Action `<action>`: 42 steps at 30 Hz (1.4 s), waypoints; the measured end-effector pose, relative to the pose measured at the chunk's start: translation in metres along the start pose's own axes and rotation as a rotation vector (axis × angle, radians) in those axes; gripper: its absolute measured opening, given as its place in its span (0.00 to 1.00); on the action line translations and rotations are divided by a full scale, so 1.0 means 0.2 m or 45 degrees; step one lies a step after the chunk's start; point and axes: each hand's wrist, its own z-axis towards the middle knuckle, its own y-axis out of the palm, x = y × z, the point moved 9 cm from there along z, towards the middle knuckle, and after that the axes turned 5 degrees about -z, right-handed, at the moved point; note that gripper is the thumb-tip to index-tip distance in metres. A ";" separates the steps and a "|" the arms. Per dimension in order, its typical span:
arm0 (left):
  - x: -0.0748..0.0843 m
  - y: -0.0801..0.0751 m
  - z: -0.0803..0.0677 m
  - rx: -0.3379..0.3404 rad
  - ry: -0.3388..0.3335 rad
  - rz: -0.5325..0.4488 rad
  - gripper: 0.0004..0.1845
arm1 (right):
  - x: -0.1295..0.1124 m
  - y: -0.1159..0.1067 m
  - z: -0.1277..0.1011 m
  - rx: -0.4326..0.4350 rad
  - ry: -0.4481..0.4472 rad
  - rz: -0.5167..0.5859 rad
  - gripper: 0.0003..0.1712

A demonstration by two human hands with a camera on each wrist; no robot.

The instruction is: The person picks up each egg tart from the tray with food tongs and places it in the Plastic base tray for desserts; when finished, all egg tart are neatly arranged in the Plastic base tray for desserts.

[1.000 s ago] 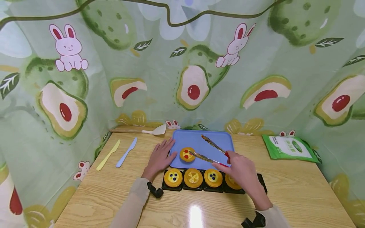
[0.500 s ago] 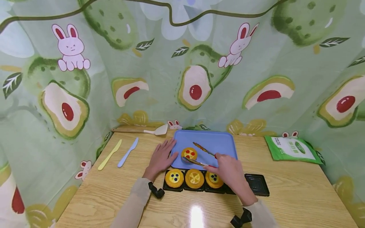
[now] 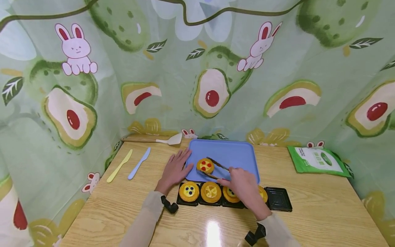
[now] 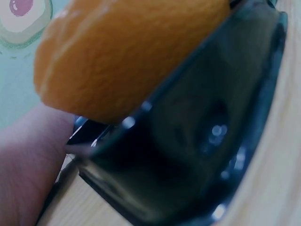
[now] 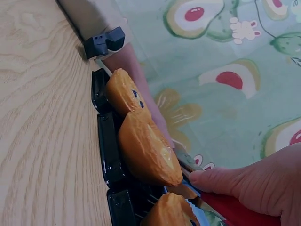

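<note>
My right hand [image 3: 242, 185] grips a pair of metal tongs [image 3: 219, 165] with red handles [image 5: 235, 209]. Over the blue tray [image 3: 229, 151], the tongs' two arms lie on either side of a tart with red toppings [image 3: 205, 165]; whether both tips touch it, I cannot tell. My left hand [image 3: 174, 169] rests at the tray's left edge, fingers extended. In front of the tray stands a row of black plastic holders, several with tarts, including a blueberry-topped tart [image 3: 189, 191] and a yellow-topped tart [image 3: 211, 192]. My right forearm partly hides others.
The row's right-end black holder [image 3: 279, 199] has no tart in it. A yellow knife [image 3: 120, 165], a blue knife [image 3: 139, 163] and a spatula [image 3: 154, 138] lie on the left. A green packet [image 3: 319, 161] lies at the right, near the patterned curtain [image 3: 172, 113].
My right hand has moved left with the tongs, whose arms have come to either side of the red-topped tart and drawn closer together. The left hand stays at the tray's edge.
</note>
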 end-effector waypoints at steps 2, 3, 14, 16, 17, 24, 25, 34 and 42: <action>-0.01 0.01 0.00 -0.003 -0.002 0.009 0.38 | -0.01 0.00 0.00 0.012 -0.006 0.008 0.31; -0.01 0.00 0.00 0.000 -0.002 0.003 0.38 | -0.01 0.00 0.00 0.016 -0.012 0.015 0.31; 0.00 -0.01 0.00 0.020 0.006 -0.006 0.37 | -0.03 0.00 0.02 0.060 -0.051 0.012 0.35; 0.00 -0.02 0.00 0.014 -0.001 -0.010 0.37 | -0.03 0.00 0.02 0.055 -0.050 0.021 0.34; 0.01 -0.03 -0.01 0.014 -0.002 -0.018 0.37 | -0.03 0.01 0.03 0.051 -0.047 0.031 0.34; 0.03 -0.04 -0.01 -0.002 -0.021 -0.006 0.36 | -0.02 0.01 0.03 0.025 -0.029 0.077 0.34; 0.03 -0.04 -0.01 -0.002 -0.020 -0.004 0.36 | -0.02 0.01 0.03 0.026 -0.028 0.079 0.34; 0.02 -0.03 0.00 -0.005 -0.022 -0.001 0.36 | -0.01 0.01 0.03 0.029 -0.028 0.068 0.32; 0.02 -0.02 0.00 -0.018 -0.023 0.015 0.37 | 0.02 -0.01 0.01 -0.010 0.008 0.058 0.30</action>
